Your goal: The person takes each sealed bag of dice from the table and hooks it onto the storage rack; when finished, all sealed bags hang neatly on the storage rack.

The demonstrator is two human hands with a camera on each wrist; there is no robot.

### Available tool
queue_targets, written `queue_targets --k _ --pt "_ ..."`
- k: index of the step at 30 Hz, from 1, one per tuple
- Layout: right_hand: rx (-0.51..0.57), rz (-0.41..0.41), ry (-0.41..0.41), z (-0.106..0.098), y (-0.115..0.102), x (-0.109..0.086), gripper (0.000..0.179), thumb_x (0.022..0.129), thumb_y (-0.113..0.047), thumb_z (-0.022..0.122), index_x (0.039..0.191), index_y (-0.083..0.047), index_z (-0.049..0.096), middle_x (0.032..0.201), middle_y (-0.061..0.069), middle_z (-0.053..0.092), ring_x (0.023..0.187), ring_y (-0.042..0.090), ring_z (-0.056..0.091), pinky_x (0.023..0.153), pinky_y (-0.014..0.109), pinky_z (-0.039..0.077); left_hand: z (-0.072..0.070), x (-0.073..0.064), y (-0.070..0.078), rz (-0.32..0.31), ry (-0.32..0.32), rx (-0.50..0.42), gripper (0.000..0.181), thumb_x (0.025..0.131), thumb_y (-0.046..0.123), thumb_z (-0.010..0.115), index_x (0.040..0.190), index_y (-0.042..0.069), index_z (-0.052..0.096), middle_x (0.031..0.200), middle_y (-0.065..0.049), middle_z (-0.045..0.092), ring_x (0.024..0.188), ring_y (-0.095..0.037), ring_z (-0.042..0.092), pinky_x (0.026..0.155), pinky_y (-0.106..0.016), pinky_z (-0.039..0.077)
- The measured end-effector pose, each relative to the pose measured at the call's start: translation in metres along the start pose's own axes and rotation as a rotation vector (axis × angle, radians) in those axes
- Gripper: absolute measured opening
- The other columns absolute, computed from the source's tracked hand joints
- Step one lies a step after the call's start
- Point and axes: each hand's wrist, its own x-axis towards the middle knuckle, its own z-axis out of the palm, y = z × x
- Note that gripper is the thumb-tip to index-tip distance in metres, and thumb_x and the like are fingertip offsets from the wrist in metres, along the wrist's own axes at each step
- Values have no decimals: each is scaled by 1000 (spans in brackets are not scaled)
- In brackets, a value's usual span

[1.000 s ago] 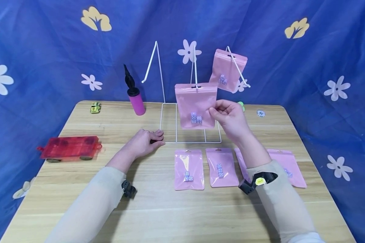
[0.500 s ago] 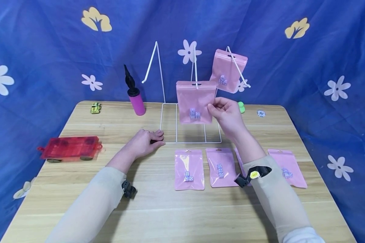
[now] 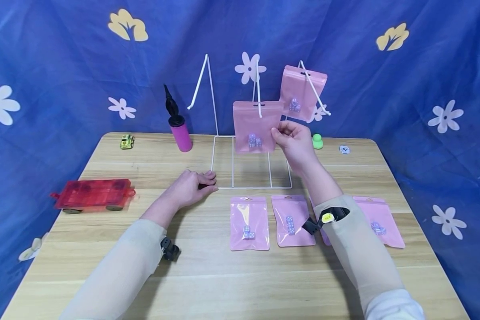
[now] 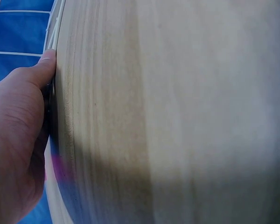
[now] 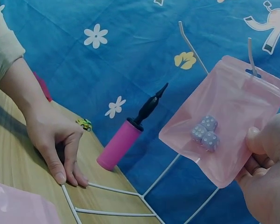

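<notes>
A pink zip pouch (image 3: 246, 121) with several lilac dice in it is pinched at its right edge by my right hand (image 3: 298, 144). The middle arm of the white wire display rack (image 3: 233, 164) passes through the pouch's hang hole, as the right wrist view shows at the hook tip (image 5: 252, 58). My left hand (image 3: 190, 190) holds the front left corner of the rack's base, thumb and fingers at the wire. Another pink pouch (image 3: 298, 89) hangs on the right arm of the rack; the left arm (image 3: 198, 82) bears nothing.
Several pink pouches (image 3: 249, 213) with dice lie in a row in front of the rack, some partly under my right forearm. A magenta pump (image 3: 181, 135), small toy car (image 3: 126, 142), red wagon (image 3: 93, 194), green toy (image 3: 317, 141) and poker chip (image 3: 344, 149) stand around.
My right hand has lifted the pouch and moved it back along the middle arm, so the arm's tip now shows in front of it. The left hand stays at the rack's corner.
</notes>
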Motion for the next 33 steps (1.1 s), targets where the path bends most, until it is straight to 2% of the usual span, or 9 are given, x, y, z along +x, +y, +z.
queue_targets --k 7,14,18,22,26,33 --pt "12 25 41 3 0 11 15 98 9 68 91 -3 71 86 4 64 80 11 59 68 17 53 1 0 -1 -2 0 1 33 98 24 81 122 2 78 136 -13 67 131 -28 62 116 -46 44" --pt "-20 43 98 5 2 26 7 99 6 70 95 0 72 87 4 64 78 11 59 65 20 50 0 -1 0 -6 -2 0 33 98 24 81 123 2 77 137 -13 67 132 -28 61 116 -46 43" --pt "-31 61 115 7 2 34 2 99 5 70 100 3 70 90 5 64 82 12 61 70 20 53 1 -2 0 5 1 9 33 98 24 80 123 2 77 137 -13 66 132 -29 61 116 -47 43" --pt "-8 80 120 7 2 42 5 99 7 69 100 2 68 93 5 64 86 12 62 78 19 57 1 -2 0 12 2 20 34 98 24 80 123 2 77 137 -13 66 132 -29 61 116 -46 43" --pt "10 94 138 9 2 48 9 99 7 69 96 -1 68 93 5 63 85 11 61 79 19 58 0 -2 0 7 0 18 34 98 24 80 124 2 77 138 -13 66 133 -29 60 117 -47 43" --pt "-12 84 144 9 1 56 6 100 4 70 97 -1 70 93 6 65 87 13 62 82 23 58 0 -2 1 3 1 13 34 98 25 80 124 3 77 138 -12 66 133 -29 60 117 -46 43"
